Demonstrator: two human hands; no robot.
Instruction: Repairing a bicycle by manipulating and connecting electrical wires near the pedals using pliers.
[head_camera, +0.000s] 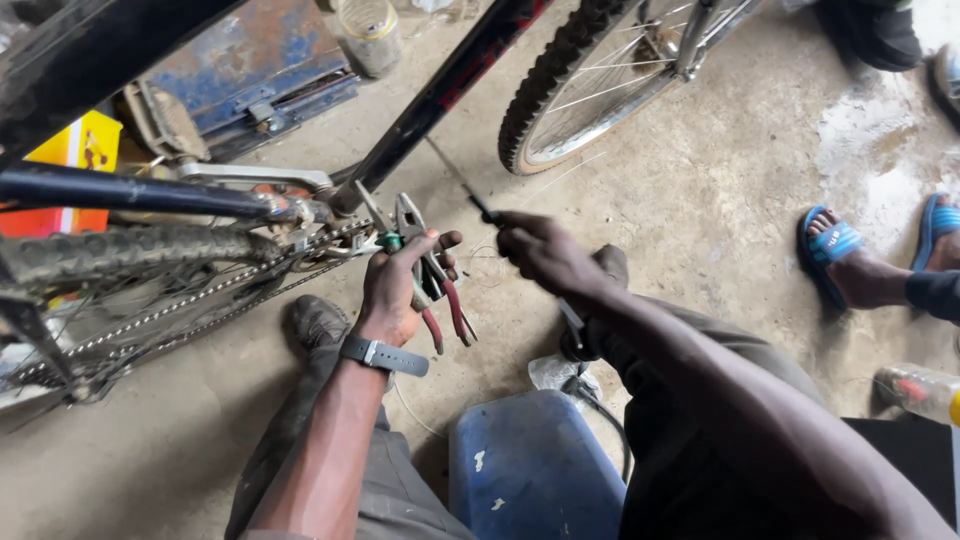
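Nearest to you, between your knees, stands a blue plastic container (530, 465) with scuffed white marks, and a crumpled clear plastic wrap (552, 372) lies on the concrete floor (700, 220) just beyond it. Your left hand (395, 285), a grey watch strap (383, 355) on its wrist, is closed around a pair of pliers (432, 275) with red handles; the handles hang down from the palm and the metal head points up toward the bicycle chain (200, 295). The same hand's fingers touch a small green-tipped part at the chain. Your right hand (545, 250) is curled shut on a thin dark tool (480, 205), a slim rod that runs up and left toward the black-and-red bicycle frame tube (440, 95); whether it touches the tube cannot be told. To the left, the rear tyre (130, 250) lies level, and behind it sits a yellow and orange box (75, 165), rectangular, partly hidden by the frame. Farther off, a blue metal box (250, 65) rests on the floor beside a clear plastic jar (370, 35). The front wheel (600, 80) stands at the top. At the right edge, another person's foot in a blue sandal (830, 250) rests on the floor, well apart from your hands.
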